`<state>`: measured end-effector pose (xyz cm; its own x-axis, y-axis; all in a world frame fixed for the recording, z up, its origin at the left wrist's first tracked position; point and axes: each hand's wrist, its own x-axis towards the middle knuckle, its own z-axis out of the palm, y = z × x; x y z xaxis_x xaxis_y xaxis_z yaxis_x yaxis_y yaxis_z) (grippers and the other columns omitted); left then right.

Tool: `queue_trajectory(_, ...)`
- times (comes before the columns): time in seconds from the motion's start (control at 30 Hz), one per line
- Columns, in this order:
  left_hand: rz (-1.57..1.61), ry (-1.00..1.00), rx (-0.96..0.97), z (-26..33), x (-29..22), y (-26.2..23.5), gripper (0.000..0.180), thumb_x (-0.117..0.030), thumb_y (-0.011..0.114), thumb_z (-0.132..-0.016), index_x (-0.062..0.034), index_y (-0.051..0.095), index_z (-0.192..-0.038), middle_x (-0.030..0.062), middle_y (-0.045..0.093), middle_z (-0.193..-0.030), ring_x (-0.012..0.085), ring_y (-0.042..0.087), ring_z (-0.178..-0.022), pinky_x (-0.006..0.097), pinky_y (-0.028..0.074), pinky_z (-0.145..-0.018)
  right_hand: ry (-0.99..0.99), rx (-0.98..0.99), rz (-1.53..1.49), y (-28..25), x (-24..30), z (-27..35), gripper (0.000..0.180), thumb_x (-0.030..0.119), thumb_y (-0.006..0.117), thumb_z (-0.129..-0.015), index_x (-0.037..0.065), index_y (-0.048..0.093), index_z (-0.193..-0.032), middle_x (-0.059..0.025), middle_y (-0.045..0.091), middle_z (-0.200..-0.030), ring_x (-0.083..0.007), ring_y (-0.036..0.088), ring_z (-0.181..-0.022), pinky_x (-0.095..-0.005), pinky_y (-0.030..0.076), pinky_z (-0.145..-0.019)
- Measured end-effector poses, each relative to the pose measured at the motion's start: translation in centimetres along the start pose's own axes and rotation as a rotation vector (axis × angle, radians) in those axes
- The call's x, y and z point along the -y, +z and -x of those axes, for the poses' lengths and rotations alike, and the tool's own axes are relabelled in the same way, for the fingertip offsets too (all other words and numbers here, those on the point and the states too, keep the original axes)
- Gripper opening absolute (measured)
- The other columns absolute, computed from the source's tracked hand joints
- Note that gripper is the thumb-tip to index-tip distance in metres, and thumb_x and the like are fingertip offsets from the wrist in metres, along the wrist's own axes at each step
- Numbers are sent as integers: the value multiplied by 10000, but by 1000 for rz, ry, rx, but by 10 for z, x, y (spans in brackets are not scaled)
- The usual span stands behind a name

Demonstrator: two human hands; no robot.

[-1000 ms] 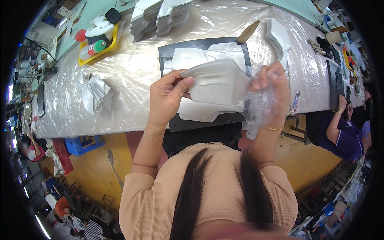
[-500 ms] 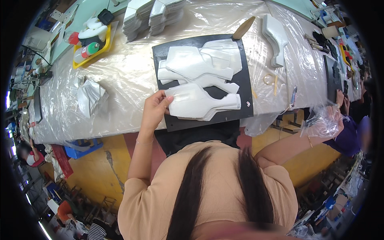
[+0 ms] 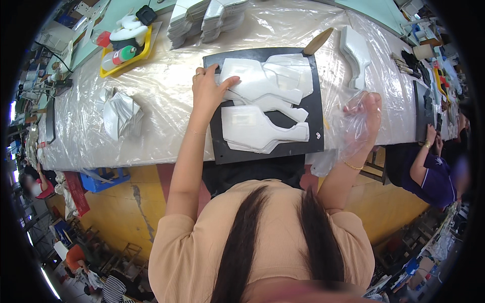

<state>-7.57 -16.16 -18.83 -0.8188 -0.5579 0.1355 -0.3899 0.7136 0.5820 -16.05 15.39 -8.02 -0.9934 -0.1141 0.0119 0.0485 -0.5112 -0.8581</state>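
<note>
Evidently the work is part-way, judging by how things lie: flat white pieces, the upper group (image 3: 245, 78) and the lower group (image 3: 242, 130), rest in overlapping layers on the black board (image 3: 303, 149), while the stacks at the back (image 3: 184, 22) and the right-hand stack (image 3: 355, 53) stand apart on the plastic-covered surface (image 3: 166, 106). How much is left, I cannot tell. The left hand (image 3: 206, 91) is at the upper group's left edge, its thumb spread away from the other fingers, the thumb tip over the white material. The right hand (image 3: 369, 108), beyond the board's right side, has its fingers curled into crumpled clear film (image 3: 348, 131) (their exact grip is blurred). As for writing, the green-capped bottle (image 3: 121, 56) bears a red label and the board a tiny mark (image 3: 318, 135), neither legible.
</note>
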Motion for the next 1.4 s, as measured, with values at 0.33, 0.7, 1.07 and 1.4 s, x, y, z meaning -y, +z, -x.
queue_trajectory(0.33, 137, -103, 160, -20, -1, 10, 664, -271, 873, -677, -20, 608, -1233, 176, 636, -1062, 335, 583, -982, 422, 474, -895, 177, 167, 16, 33, -17, 17, 162, 90, 682, -920, 97, 523, -890, 6, 549, -762, -53, 486, -586, -207, 410, -504)
queue_trajectory(0.7, 856, -141, 159, -7, -48, -39, 319, -31, 706, -847, 25, 671, -1159, 54, 601, -953, 107, 590, -794, 239, 488, -707, 95, 453, 521, 71, -40, 29, 166, 84, 691, -907, 12, 653, -1051, -30, 641, -974, -78, 566, -924, -222, 445, -824)
queue_trajectory(1.07, 669, 325, 36, 50, -112, -71, 356, 45, 713, -801, -81, 731, -1134, 72, 663, -909, 150, 618, -724, 267, 505, -646, 60, 407, 674, 95, -31, 26, 123, 98, 719, -875, -3, 702, -942, -36, 690, -858, -83, 599, -805, -239, 474, -742)
queue_trajectory(1.4, 425, 535, -43, 58, -110, -63, 462, 75, 696, -757, -112, 706, -1179, 79, 671, -940, 217, 640, -736, 318, 523, -627, 33, 410, 771, 88, -25, 32, 106, 99, 707, -892, -3, 682, -898, -1, 654, -801, -41, 536, -711, -209, 434, -621)
